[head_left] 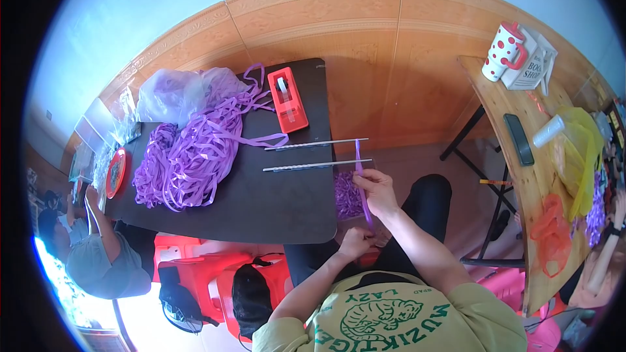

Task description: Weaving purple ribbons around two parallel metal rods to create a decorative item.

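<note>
Two thin metal rods lie parallel on the dark table, sticking out past its right edge. A purple ribbon hangs at their free ends and runs down toward my lap. My right hand pinches it between thumb and fingertips just below the nearer rod. Lower down, my left hand is closed at the ribbon's lower end; its fingertips are partly hidden. Beneath the rods, a container of short purple ribbon pieces shows beside the table edge.
On the dark table lie a big heap of purple ribbon, a plastic bag and a red tape dispenser. A wooden table at right carries a dotted tumbler and bags. Other people sit at far left and far right.
</note>
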The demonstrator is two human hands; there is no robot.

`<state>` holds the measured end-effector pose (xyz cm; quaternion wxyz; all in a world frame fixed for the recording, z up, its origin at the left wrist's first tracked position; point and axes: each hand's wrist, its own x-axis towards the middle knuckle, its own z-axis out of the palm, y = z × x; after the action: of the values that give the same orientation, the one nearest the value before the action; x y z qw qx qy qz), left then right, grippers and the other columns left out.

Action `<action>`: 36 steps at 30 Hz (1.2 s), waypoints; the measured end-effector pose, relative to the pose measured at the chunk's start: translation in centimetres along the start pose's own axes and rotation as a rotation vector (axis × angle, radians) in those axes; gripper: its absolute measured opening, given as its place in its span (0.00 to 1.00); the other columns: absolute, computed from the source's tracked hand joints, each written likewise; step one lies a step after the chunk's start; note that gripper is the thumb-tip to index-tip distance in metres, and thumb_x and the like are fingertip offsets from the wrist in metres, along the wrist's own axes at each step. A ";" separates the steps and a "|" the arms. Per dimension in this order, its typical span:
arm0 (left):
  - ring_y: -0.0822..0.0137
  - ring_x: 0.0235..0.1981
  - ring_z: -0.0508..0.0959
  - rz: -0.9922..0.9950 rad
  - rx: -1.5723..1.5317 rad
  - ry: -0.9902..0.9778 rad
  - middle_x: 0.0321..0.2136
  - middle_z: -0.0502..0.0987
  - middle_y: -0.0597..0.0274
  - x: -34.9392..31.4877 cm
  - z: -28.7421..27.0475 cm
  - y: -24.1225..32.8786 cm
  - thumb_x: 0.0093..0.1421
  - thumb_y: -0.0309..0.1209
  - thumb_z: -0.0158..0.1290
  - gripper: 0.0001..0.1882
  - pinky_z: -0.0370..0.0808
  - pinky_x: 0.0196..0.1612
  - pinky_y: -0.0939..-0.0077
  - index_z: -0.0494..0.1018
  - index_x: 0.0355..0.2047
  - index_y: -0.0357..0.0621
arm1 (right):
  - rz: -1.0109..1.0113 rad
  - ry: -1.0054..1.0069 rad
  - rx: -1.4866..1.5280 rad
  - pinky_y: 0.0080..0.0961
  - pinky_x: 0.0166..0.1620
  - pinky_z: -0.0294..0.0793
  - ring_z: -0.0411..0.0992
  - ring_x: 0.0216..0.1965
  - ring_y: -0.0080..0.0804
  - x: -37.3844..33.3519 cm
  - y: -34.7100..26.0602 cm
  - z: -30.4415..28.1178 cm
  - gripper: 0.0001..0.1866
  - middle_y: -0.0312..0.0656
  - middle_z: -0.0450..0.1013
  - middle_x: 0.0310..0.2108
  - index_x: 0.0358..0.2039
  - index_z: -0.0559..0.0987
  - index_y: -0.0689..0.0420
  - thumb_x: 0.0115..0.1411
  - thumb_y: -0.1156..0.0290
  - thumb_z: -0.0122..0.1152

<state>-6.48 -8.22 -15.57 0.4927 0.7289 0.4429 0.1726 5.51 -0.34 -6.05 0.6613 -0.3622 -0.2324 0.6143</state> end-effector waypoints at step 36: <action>0.59 0.29 0.74 0.826 0.703 0.265 0.26 0.73 0.58 0.4 -19.5 19.3 0.43 0.24 0.55 0.15 0.72 0.33 0.68 0.76 0.35 0.39 | 0.302 -0.114 0.069 0.18 0.30 0.67 0.68 0.24 0.22 -8.2 -6.7 4.2 0.05 0.37 0.71 0.22 0.25 0.74 0.59 0.59 0.76 0.56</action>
<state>-10.53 0.79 10.01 0.0515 0.9345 0.2096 0.2832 5.52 -7.49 2.86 0.5590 -0.3349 -0.1913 0.7340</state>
